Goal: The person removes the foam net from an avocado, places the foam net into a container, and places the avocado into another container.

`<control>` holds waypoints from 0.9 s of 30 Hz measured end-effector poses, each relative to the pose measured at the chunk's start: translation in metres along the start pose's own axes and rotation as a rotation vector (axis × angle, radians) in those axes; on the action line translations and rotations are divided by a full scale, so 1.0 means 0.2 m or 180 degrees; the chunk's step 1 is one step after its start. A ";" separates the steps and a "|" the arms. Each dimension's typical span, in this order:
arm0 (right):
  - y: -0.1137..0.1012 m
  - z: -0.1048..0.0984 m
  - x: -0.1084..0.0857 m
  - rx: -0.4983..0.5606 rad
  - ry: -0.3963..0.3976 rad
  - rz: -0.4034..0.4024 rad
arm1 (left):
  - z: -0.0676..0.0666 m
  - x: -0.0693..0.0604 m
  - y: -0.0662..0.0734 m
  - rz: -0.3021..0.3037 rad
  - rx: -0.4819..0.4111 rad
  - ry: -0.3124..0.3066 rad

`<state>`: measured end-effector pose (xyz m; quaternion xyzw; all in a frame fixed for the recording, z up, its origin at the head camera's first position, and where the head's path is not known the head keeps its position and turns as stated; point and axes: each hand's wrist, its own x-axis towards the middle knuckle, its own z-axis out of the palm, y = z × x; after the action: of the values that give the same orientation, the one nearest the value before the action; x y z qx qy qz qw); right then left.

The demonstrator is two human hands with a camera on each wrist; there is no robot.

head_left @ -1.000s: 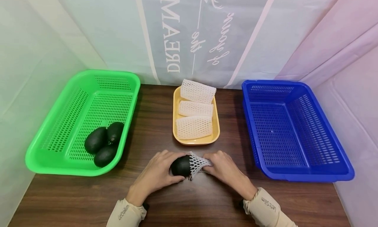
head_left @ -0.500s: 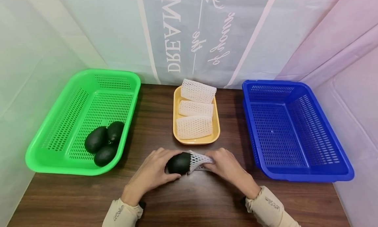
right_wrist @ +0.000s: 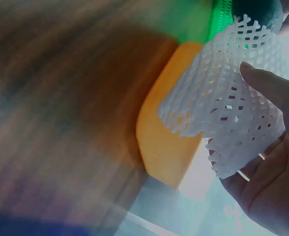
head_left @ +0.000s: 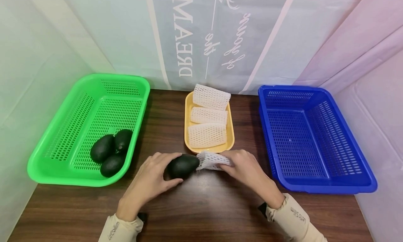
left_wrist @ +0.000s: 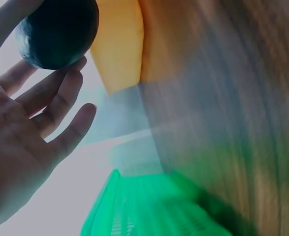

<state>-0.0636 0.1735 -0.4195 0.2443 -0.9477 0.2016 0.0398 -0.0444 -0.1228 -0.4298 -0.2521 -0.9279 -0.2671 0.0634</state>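
Note:
A dark avocado (head_left: pixel 182 166) is held between the thumb and fingers of my left hand (head_left: pixel 151 175), at the near middle of the table. Its narrow end points at a white foam net sleeve (head_left: pixel 211 160), which my right hand (head_left: pixel 247 168) pinches between thumb and fingers. The avocado's tip lies at the sleeve's frayed mouth, outside the mesh. In the left wrist view the fingertips touch the avocado (left_wrist: pixel 60 34) while the lower fingers spread away from it. The right wrist view has the thumb pressing on the flattened net sleeve (right_wrist: pixel 228 93).
Behind the hands stands a yellow tray (head_left: pixel 232 135) bearing three foam net sleeves (head_left: pixel 207 135). At left, a green basket (head_left: pixel 70 180) holds three avocados (head_left: pixel 103 149). A blue basket (head_left: pixel 324 187) stands at right on the wooden table (head_left: pixel 201 214).
The avocado has come out of the net sleeve's mouth. My left hand has moved left and slightly away with it, and my right hand has shifted a little right with the sleeve.

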 end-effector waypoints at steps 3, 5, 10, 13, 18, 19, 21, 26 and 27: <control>0.00 -0.03 0.02 -0.0049 0.0120 -0.0063 | -0.03 0.00 -0.02 0.0050 0.0005 0.0138; -0.01 -0.04 0.04 -0.0066 0.0178 -0.0091 | -0.05 -0.01 -0.03 0.0083 0.0007 0.0224; -0.01 -0.08 0.08 -0.0063 0.0283 -0.0074 | -0.10 -0.02 -0.06 0.0090 0.0032 0.0403; -0.01 -0.08 0.10 -0.0041 0.0328 -0.0011 | -0.14 -0.04 -0.07 0.0020 0.0033 0.0524; -0.01 -0.08 0.12 -0.0026 0.0434 0.0033 | -0.21 -0.07 -0.11 -0.0156 0.0005 0.0718; -0.01 -0.08 0.12 -0.0023 0.0469 0.0035 | -0.23 -0.07 -0.12 -0.0174 0.0005 0.0754; -0.01 -0.08 0.13 -0.0026 0.0540 0.0020 | -0.25 -0.08 -0.14 -0.0167 0.0013 0.0833; -0.01 -0.09 0.16 -0.0034 0.0680 0.0019 | -0.30 -0.11 -0.19 -0.0149 0.0071 0.1014; 0.00 -0.10 0.16 -0.0045 0.0701 0.0026 | -0.30 -0.11 -0.20 -0.0175 0.0086 0.1039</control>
<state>-0.0921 0.1659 -0.3959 0.2166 -0.9399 0.2208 0.1447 -0.0453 -0.1934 -0.4022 -0.1791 -0.9153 -0.2937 0.2094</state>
